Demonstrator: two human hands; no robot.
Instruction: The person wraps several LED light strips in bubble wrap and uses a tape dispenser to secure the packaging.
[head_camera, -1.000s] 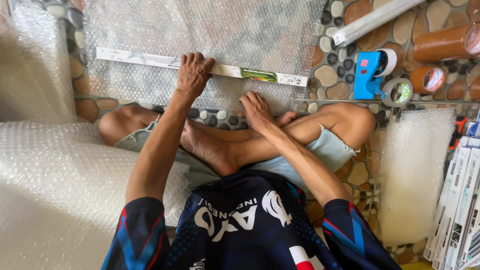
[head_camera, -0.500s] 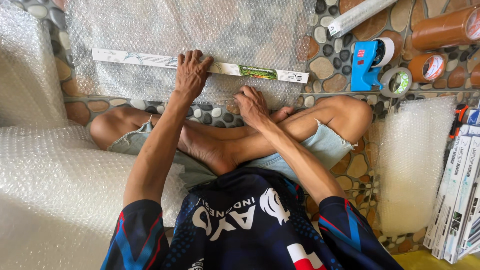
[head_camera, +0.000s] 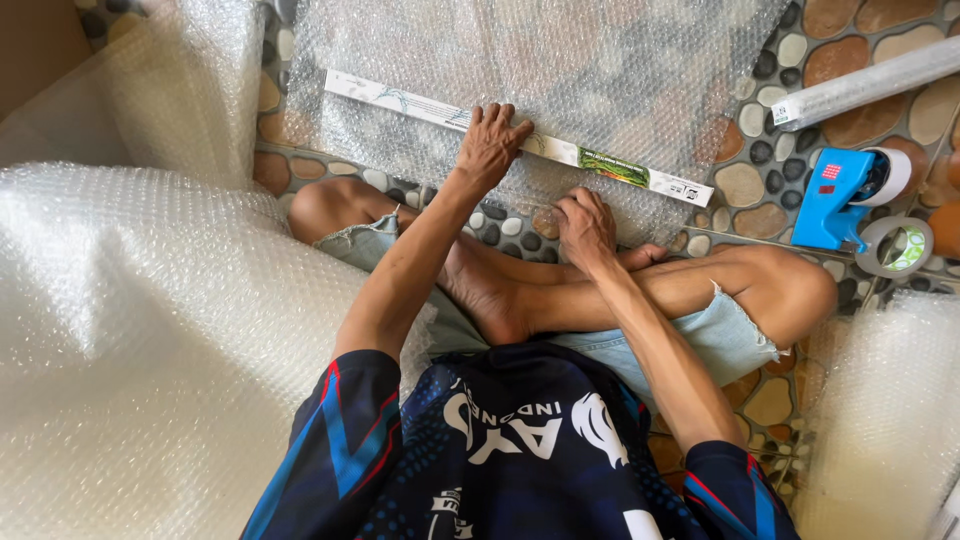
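Head view: a person sits cross-legged on a pebble-patterned floor (head_camera: 760, 190), looking down at their own arms and knees. A sheet of bubble wrap (head_camera: 600, 70) is spread on the floor in front of them, reaching to the far edge of the picture. On that sheet lies a long, thin white box (head_camera: 400, 102) with a green patch near its right end; it runs slantwise from the far left down toward the right, close to the sheet's near edge.

The left hand (head_camera: 490, 148) lies flat on the middle of the box, fingers spread and pressing down, not closed around it. The right hand (head_camera: 585, 225) is curled into a tight pinch at the near edge of the bubble wrap, just in front of the box and above the crossed feet; it appears to grip the edge of the sheet, though the fingertips are hidden.

To the right on the floor stands a blue tape dispenser (head_camera: 835, 200), with a loose tape roll (head_camera: 895, 248) just beside it. A wrapped long package (head_camera: 870, 82) lies at the far right corner. A large heap of bubble wrap (head_camera: 150, 340) fills the left side, and another piece (head_camera: 890, 420) the near right.
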